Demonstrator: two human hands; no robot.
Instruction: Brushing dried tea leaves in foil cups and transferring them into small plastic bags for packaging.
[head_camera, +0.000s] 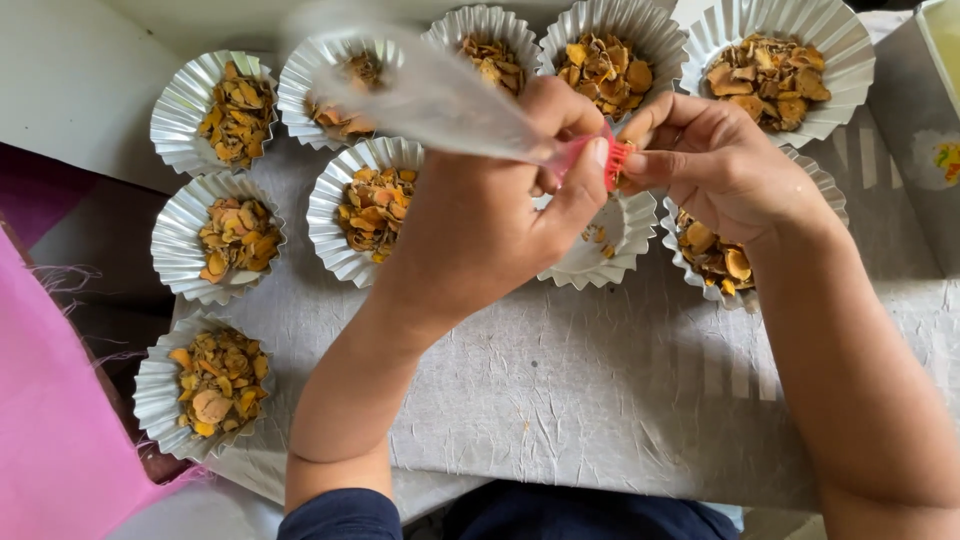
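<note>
Pinching a clear bag (440, 95) at its neck, the left hand (490, 220) has thumb and fingers closed around the bunched plastic; bag body slants up and far-left, blurred, over the far cups. Right hand (710, 160) meets it, fingertips closed on a small red clip (612, 160) at the bag's mouth. Both hands sit above a nearly empty foil cup (600, 245) with only a few chips inside. Filled cups of orange-brown dried slices ring it: one just left (365, 205), one just right (715, 260) partly under the right wrist, a far row along the top edge, three more down the left side. Cups crowd edge to edge at the far side. Grey crinkled sheet (600, 390) is open across the near half. Pink cloth (50, 420) lies at the near-left edge.
</note>
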